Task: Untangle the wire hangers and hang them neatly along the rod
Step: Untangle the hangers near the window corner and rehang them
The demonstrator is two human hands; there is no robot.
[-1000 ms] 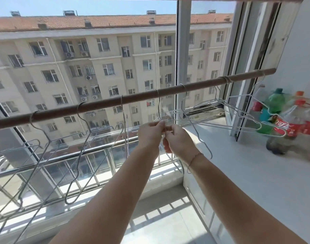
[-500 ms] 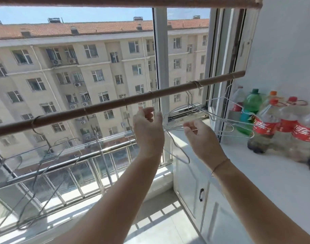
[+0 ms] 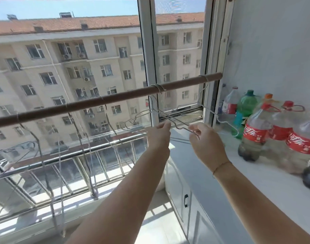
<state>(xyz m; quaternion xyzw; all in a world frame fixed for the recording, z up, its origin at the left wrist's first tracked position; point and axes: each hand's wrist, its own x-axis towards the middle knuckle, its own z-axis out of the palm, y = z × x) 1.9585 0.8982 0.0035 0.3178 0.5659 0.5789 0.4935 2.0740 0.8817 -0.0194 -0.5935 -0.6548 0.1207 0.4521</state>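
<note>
Pinching tangled wire hangers (image 3: pixel 170 118), both hands (image 3: pixel 206 143) below rod (image 3: pixel 98 103).

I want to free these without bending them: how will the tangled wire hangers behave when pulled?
The hangers are thin bare wire, so probably light and springy, and likely to bend if forced. Their hooks and notched shoulders interlock, so pulling one will probably drag its neighbours. The right hand pinches one; smooth metal may slip.

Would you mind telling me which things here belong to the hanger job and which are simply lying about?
Part of the job:
- tangled wire hangers, pinched by the right hand, the left hand touching them
- wooden rod
- hangers already on the rod

Lying about:
- cola bottles on the white counter
- green bottle
- cabinet door handle
</note>
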